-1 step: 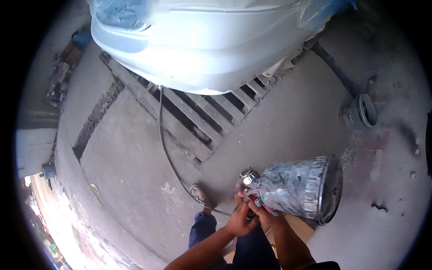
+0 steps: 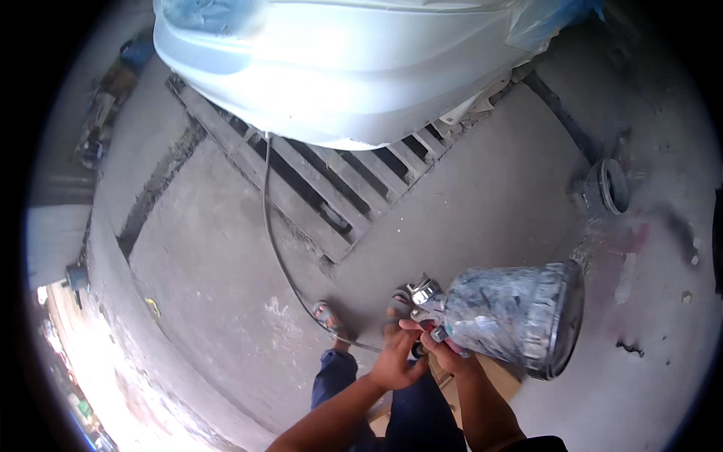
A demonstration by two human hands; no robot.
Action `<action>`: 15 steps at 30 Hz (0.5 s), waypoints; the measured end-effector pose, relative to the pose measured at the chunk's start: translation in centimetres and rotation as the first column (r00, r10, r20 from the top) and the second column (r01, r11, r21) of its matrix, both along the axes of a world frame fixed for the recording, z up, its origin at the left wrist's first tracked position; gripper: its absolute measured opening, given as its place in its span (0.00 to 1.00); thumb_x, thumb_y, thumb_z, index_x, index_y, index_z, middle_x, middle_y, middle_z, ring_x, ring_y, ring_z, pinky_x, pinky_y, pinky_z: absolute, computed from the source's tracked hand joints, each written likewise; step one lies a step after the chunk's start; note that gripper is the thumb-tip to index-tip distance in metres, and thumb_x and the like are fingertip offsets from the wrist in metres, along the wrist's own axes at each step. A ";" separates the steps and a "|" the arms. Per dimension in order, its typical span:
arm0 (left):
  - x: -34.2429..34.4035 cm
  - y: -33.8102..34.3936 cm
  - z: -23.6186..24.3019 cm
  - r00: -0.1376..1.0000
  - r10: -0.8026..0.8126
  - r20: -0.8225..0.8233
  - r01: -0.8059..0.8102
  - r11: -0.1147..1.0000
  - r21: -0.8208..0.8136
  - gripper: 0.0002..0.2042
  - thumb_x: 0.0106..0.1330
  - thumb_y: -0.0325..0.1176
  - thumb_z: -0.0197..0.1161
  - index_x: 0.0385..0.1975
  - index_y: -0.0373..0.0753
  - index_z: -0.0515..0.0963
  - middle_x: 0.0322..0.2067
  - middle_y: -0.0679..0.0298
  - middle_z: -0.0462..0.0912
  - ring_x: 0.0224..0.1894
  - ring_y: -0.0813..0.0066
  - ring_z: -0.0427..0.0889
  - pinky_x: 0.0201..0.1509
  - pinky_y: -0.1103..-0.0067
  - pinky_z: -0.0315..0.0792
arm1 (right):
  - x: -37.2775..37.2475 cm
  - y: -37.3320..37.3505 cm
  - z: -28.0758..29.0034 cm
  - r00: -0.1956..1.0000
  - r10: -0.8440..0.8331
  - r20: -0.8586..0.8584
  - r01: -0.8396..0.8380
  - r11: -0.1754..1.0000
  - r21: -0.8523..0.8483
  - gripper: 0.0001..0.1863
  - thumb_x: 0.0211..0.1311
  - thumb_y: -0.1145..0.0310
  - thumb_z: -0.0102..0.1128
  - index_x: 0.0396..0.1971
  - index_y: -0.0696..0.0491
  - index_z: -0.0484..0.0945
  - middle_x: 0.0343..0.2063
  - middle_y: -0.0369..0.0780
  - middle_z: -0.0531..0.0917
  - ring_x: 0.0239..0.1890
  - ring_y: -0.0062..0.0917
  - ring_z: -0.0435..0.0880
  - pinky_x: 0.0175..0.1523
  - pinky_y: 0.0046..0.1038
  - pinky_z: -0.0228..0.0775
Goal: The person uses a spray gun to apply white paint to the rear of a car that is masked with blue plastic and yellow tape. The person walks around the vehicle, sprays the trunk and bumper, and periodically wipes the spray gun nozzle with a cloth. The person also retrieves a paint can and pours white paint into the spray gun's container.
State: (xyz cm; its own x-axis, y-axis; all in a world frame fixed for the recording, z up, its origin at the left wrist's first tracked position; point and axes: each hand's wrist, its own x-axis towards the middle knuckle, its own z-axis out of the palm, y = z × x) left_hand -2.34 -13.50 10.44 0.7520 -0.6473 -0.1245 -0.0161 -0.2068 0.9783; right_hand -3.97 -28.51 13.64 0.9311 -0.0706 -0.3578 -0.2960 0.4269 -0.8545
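Note:
My right hand (image 2: 448, 360) is closed around a spray gun (image 2: 435, 320) with a red part near the grip. The gun's large paint-smeared cup (image 2: 493, 316) lies sideways to the right. A silver nozzle (image 2: 425, 292) points up and away from me. Close against the grip is my left hand (image 2: 395, 363), its thumb apart from its stretched fingers. A dark round fitting (image 2: 418, 349) shows between that thumb and the gun. A grey hose (image 2: 271, 233) runs from under the white panel to behind my left hand, which hides its end.
A big glossy white curved panel (image 2: 324, 83) with blue plastic film (image 2: 553, 21) at its corner fills the far side. Beneath it lies a slatted floor grate (image 2: 339, 196) with open gaps. A bucket (image 2: 614, 186) stands at right. Cardboard (image 2: 493, 384) lies by my legs.
My left hand has loosened, its thumb and fingers spreading from a closed grip beside the gun. The gun and cup have shifted slightly right.

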 end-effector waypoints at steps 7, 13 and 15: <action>3.9 2.8 3.1 0.954 0.294 -0.065 -0.301 0.933 -0.198 0.16 0.56 0.28 0.59 0.45 0.31 0.72 0.40 0.53 0.76 0.43 0.60 0.75 0.51 0.72 0.68 | -0.8 -3.2 1.3 0.975 0.217 -0.051 -0.220 0.972 -0.076 0.27 0.57 0.71 0.57 0.57 0.57 0.66 0.39 0.42 0.80 0.35 0.27 0.81 0.46 0.28 0.71; 3.7 3.6 3.3 0.925 0.308 -0.221 -0.370 0.859 -0.354 0.16 0.57 0.25 0.58 0.46 0.31 0.72 0.43 0.53 0.75 0.47 0.62 0.73 0.55 0.72 0.65 | -0.4 -2.3 2.2 0.971 0.192 0.143 -0.197 0.980 0.023 0.31 0.55 0.70 0.57 0.61 0.59 0.62 0.54 0.51 0.72 0.32 0.35 0.84 0.45 0.38 0.74; 4.0 3.5 3.2 0.936 0.249 -0.248 -0.332 0.858 -0.391 0.16 0.58 0.24 0.59 0.47 0.31 0.72 0.44 0.53 0.75 0.48 0.62 0.73 0.54 0.72 0.65 | -0.1 -2.7 2.3 0.939 0.179 0.293 -0.186 0.983 -0.005 0.30 0.59 0.70 0.55 0.62 0.57 0.60 0.56 0.52 0.71 0.31 0.36 0.84 0.44 0.39 0.75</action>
State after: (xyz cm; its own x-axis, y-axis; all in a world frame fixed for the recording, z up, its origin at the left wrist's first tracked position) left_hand 1.67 -9.96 13.67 0.9046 -0.4240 -0.0439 0.1669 0.2576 0.9517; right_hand -4.02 -31.24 15.89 0.9910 0.1150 -0.0691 -0.1106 0.4092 -0.9057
